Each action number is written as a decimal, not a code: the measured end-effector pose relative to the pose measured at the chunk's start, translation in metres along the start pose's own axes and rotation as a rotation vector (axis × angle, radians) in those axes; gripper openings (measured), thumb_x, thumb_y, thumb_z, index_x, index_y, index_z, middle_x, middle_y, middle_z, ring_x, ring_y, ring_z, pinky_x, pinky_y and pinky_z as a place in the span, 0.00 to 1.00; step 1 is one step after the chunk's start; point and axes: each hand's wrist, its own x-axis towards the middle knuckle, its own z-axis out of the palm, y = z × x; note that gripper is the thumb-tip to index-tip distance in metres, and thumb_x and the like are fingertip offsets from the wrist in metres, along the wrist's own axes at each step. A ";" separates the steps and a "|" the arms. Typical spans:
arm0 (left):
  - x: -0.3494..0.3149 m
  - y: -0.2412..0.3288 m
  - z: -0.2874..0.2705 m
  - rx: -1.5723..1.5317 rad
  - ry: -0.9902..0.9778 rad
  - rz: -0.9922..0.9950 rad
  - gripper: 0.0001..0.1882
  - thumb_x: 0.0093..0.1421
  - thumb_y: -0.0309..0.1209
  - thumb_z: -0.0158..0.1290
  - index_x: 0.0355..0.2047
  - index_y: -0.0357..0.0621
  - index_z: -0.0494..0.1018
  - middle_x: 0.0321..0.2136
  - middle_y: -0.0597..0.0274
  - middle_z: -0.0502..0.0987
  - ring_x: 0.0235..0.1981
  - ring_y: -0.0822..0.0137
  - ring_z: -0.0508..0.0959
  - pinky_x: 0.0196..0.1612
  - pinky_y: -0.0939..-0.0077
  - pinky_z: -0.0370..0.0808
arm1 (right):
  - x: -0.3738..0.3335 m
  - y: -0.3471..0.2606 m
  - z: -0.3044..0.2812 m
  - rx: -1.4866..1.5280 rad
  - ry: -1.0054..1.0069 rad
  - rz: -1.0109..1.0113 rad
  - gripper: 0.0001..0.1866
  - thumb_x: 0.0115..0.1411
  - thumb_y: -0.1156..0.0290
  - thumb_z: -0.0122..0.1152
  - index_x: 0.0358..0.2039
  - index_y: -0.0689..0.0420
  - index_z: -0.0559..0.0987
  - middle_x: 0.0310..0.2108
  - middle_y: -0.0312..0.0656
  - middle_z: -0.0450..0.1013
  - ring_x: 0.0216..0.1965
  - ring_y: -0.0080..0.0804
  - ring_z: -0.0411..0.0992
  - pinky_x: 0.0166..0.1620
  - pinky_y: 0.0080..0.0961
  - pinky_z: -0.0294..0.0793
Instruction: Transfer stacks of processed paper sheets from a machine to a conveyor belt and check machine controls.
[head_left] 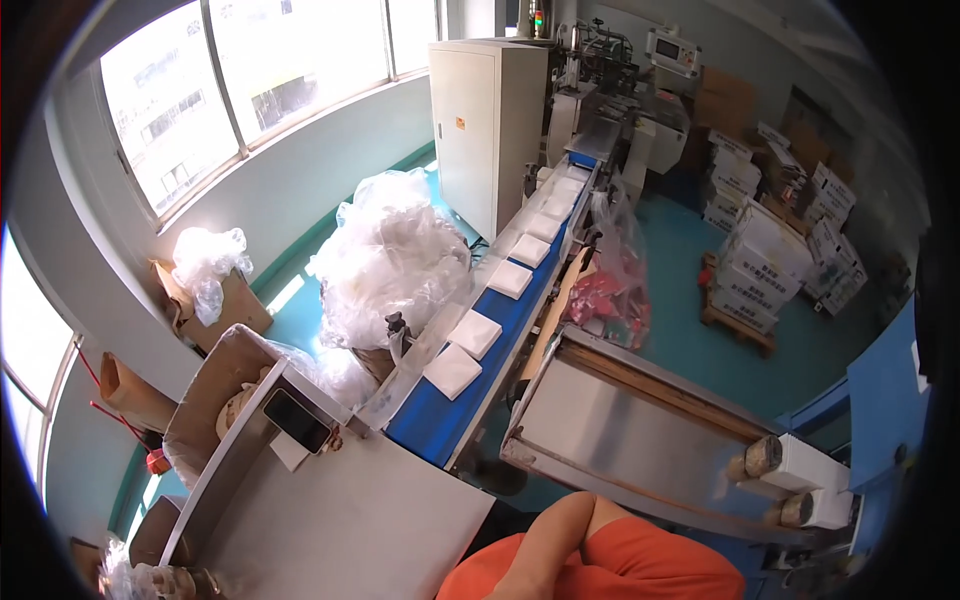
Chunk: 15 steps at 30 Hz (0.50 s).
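Neither of my hands shows. A bare, bent arm (560, 530) of mine lies against orange cloth (650, 562) at the lower edge, its hand hidden or out of the picture. Ahead, a blue conveyor belt (420, 425) runs away toward a machine. Flat white square packs, like folded napkins, lie on it in a row. The two nearest, a front pack (453, 372) and one just behind it (475, 334), nearly touch. A grey metal tabletop (350, 520) stands at the belt's near end. On its left ledge rests a dark phone (297, 419).
A big heap of clear plastic bags (390, 260) stands left of the belt, near a beige cabinet (465, 130). A lined carton (215, 390) sits beside the table. To the right are a metal-topped bench (630, 430) with tape rolls (763, 456) and stacked white cartons (755, 270) on a pallet.
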 end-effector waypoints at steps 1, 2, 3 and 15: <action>0.002 0.001 -0.005 0.013 0.005 -0.005 0.08 0.65 0.36 0.51 0.31 0.50 0.76 0.32 0.65 0.77 0.27 0.60 0.78 0.26 0.63 0.72 | 0.002 0.001 0.003 -0.011 0.004 0.016 0.13 0.67 0.67 0.51 0.46 0.61 0.76 0.46 0.52 0.74 0.45 0.43 0.75 0.46 0.34 0.75; 0.004 0.002 -0.008 0.023 0.009 -0.001 0.09 0.65 0.37 0.50 0.30 0.50 0.76 0.31 0.65 0.77 0.26 0.61 0.77 0.25 0.64 0.71 | 0.004 0.002 0.006 -0.023 0.009 0.033 0.13 0.67 0.66 0.50 0.46 0.61 0.76 0.47 0.52 0.74 0.46 0.43 0.75 0.46 0.34 0.75; 0.006 0.001 -0.013 0.020 0.002 0.005 0.11 0.65 0.38 0.49 0.29 0.50 0.75 0.30 0.65 0.76 0.25 0.62 0.76 0.24 0.65 0.70 | 0.006 0.003 0.009 -0.046 0.026 0.045 0.14 0.67 0.66 0.50 0.46 0.61 0.76 0.47 0.53 0.74 0.46 0.43 0.74 0.46 0.34 0.74; 0.010 0.007 -0.036 0.054 0.017 0.098 0.27 0.68 0.52 0.40 0.21 0.47 0.73 0.18 0.65 0.71 0.12 0.72 0.68 0.15 0.77 0.59 | 0.017 0.018 0.049 -0.245 0.164 0.262 0.17 0.68 0.65 0.49 0.50 0.64 0.73 0.52 0.56 0.70 0.49 0.47 0.73 0.48 0.36 0.74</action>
